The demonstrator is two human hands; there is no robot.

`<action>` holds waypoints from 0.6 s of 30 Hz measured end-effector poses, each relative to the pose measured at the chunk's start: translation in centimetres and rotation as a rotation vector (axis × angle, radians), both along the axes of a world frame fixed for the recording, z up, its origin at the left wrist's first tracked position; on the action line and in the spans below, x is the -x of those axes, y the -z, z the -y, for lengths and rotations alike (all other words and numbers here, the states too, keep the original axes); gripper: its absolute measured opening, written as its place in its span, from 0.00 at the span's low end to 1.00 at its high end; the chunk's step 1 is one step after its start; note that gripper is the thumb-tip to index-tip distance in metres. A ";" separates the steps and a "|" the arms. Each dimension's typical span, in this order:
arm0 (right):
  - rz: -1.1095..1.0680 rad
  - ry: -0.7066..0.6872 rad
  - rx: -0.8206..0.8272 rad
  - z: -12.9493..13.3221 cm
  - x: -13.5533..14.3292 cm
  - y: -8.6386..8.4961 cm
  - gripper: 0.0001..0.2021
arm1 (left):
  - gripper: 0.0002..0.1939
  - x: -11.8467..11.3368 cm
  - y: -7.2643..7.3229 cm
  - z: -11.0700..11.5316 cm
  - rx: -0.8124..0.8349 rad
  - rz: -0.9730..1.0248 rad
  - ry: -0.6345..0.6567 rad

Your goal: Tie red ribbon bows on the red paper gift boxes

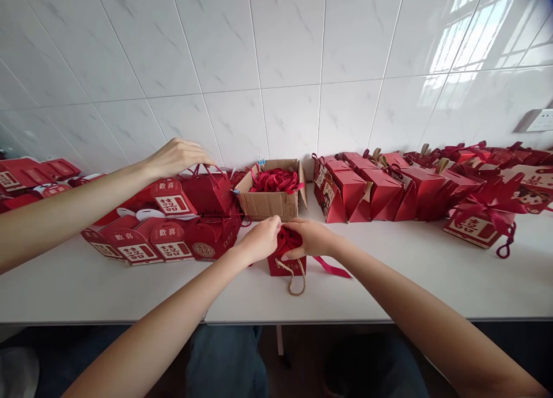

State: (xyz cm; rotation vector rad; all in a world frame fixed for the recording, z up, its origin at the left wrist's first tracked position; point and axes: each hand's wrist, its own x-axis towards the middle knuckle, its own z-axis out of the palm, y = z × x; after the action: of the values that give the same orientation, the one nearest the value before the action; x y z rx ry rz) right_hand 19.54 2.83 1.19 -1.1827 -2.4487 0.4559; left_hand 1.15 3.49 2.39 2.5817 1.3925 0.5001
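A small red gift box (287, 266) stands on the table in front of me, a gold rope handle (296, 293) hanging down its front. My left hand (264, 237) is closed at the box's upper left, fingertips pinched on red ribbon there; the exact hold is partly hidden. From the right, my right hand (314, 238) curls its thumb and fingers around the top of the box. A loose tail of dark pink ribbon (333, 268) lies on the table to the right of the box.
Behind stands a cardboard box (270, 205) of red ribbons. Another person's hand (184, 155) reaches from the left to a corded red box (209, 193) among stacked boxes. Rows of red boxes (382, 188) fill the right, with a ribboned box (479, 225) in front of them.
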 end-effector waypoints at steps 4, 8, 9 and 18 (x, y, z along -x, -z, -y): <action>-0.006 0.012 -0.013 0.0 -0.1 0.2 0.34 | 0.07 0.0 -0.4 0.5 0.017 0.021 0.007; -0.013 0.017 -0.023 0.1 0.1 0.3 0.30 | 0.08 -0.1 -1.0 1.8 0.063 0.057 0.054; -0.009 0.024 -0.025 0.2 0.2 0.3 0.29 | 0.08 -0.1 -1.1 2.1 0.074 0.067 0.063; -0.024 0.052 -0.025 0.6 0.6 0.5 0.27 | 0.07 -0.9 -1.1 2.0 0.108 0.157 0.060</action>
State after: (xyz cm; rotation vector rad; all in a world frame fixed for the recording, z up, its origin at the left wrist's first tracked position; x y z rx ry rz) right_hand 18.97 2.23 0.68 -1.2199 -2.3907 0.4209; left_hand 2.01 1.46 3.45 2.4329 1.2517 0.5879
